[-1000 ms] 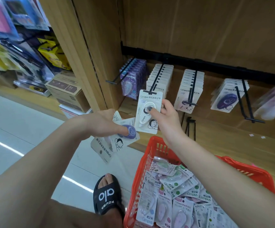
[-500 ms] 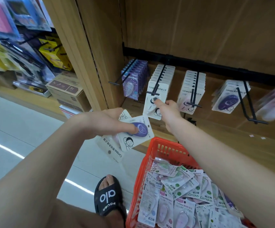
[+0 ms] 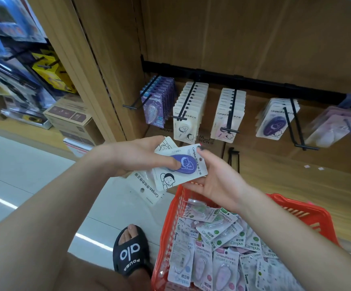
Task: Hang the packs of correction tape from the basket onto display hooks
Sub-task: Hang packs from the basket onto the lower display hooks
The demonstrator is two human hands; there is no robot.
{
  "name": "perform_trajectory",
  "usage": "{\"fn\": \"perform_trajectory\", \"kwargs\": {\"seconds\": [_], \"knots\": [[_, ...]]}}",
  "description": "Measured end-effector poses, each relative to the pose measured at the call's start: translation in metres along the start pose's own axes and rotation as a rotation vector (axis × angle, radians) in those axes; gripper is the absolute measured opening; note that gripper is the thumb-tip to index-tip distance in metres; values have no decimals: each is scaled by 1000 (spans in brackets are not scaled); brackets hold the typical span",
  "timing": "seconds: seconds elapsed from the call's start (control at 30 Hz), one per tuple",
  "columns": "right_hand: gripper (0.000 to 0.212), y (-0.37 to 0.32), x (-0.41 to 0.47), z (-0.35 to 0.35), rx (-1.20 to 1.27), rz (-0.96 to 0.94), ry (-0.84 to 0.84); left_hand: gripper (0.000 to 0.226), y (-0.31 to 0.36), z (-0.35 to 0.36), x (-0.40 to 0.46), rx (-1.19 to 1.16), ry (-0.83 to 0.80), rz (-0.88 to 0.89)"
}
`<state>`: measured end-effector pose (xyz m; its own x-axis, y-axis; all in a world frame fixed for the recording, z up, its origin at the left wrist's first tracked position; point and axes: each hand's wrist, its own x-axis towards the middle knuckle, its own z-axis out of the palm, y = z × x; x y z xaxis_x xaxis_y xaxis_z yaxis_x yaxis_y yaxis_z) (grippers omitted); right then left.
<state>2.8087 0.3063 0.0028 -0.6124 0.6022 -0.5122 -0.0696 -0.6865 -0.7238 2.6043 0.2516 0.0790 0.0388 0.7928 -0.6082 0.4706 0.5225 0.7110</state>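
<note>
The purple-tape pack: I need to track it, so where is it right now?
The purple-tape pack sits centre frame in the head view, held between the left hand and right hand, above the red basket's near-left corner.

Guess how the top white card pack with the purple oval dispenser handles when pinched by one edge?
The white card pack with the purple oval dispenser probably stays flat: its card looks stiff. Likely light, as the left hand fans several. The glossy blister might slip; the right hand takes its edge.
</note>
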Motion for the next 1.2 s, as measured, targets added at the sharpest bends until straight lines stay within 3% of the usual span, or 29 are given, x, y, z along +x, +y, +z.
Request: {"fn": "perform_trajectory", "kwargs": {"seconds": [0.07,0.3,0.53,0.6,0.67,0.97,1.2], "knots": [[36,-1,-4,1,32,-9,-9,41,2,3,2,1,14,24],[56,-2,-13,-21,156,27,-44,41,12,15,7,-3,-47,57],[55,-9,-21,-36,249,25,-76,68,23,21,11,-51,-138,94],[51,-10,-21,-37,271,36,-93,61,24,21,10,-69,-166,111],[46,-10,-20,-38,252,64,-110,49,26,21,9,-90,-215,112],[44,-9,-21,-35,95,14,-175,58,28,21,5,-127,-289,99],[33,4,1,-49,-60,-75,4,51,27,22,5,-122,-308,50]]}}
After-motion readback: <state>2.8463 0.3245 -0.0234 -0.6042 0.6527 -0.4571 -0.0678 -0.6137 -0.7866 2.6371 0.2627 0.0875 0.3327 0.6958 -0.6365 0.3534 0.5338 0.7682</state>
